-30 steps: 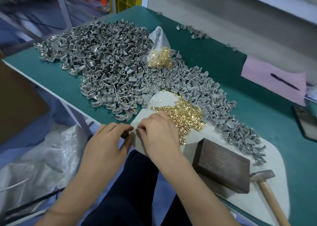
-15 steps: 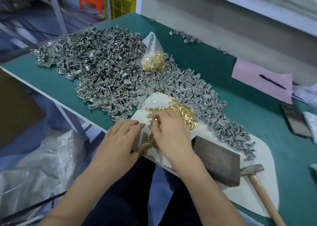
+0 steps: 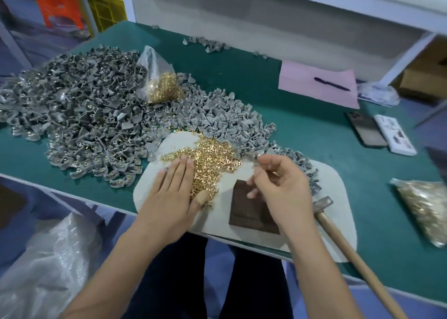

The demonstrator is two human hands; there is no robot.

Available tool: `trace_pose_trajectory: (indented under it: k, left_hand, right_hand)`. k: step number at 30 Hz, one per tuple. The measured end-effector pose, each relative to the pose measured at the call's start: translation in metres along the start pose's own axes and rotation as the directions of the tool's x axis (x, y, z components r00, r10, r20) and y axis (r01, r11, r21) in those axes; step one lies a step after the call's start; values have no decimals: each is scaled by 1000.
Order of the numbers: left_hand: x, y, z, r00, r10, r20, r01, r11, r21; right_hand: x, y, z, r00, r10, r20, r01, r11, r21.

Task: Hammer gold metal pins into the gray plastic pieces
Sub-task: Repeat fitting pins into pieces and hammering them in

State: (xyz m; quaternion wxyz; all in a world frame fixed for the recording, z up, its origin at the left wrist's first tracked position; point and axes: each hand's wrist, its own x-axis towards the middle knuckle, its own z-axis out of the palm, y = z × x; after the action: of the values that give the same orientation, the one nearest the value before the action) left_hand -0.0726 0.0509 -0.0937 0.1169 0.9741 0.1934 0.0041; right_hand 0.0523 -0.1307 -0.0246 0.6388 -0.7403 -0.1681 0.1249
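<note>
A big heap of gray plastic pieces (image 3: 84,115) covers the left and middle of the green table. Loose gold pins (image 3: 212,159) lie piled on a white mat (image 3: 336,185) at the front edge. My left hand (image 3: 174,192) rests flat on the near side of the pin pile, fingers straight, holding nothing. My right hand (image 3: 278,185) hovers over a dark metal block (image 3: 249,212), its fingers curled and pinching a small gray plastic piece (image 3: 255,156) at the fingertips. A hammer (image 3: 323,203) with a wooden handle lies on the mat to the right of the block.
A clear bag of gold pins (image 3: 162,83) sits on the gray heap; another bag of pins (image 3: 425,207) lies far right. Pink paper with a pen (image 3: 319,83), a phone (image 3: 365,128) and a white box (image 3: 394,134) lie behind. A plastic sack (image 3: 48,258) hangs below the table.
My hands have parted: the left has slid flat onto the pin pile, and the right has moved right over the metal block with a gray piece. The camera view has shifted right.
</note>
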Motion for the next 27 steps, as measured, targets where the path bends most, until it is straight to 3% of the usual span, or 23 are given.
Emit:
trace_pose_trajectory:
  k: [5, 9, 11, 15, 20, 27]
  left_hand:
    - [10, 3, -2, 999, 30, -21, -31, 999, -39]
    - [12, 19, -9, 994, 46, -97, -53, 996, -66]
    - [16, 36, -13, 980, 39, -195, -55, 996, -74]
    - [41, 72, -21, 949, 80, -306, -123, 984, -126]
    - [92, 83, -33, 959, 100, -266, -168, 954, -249]
    - [128, 91, -37, 976, 157, -153, -173, 980, -94]
  right_hand:
    - [-1, 3, -26, 997, 76, 15, -77, 965, 252]
    - [0, 7, -46, 990, 137, 20, -137, 941, 309]
    - [0, 9, -52, 988, 152, -10, -142, 942, 303]
    - [3, 12, -61, 994, 83, -76, -74, 990, 117]
    - [7, 12, -61, 989, 103, -104, -75, 968, 241]
    - [13, 19, -51, 979, 186, -82, -137, 900, 413]
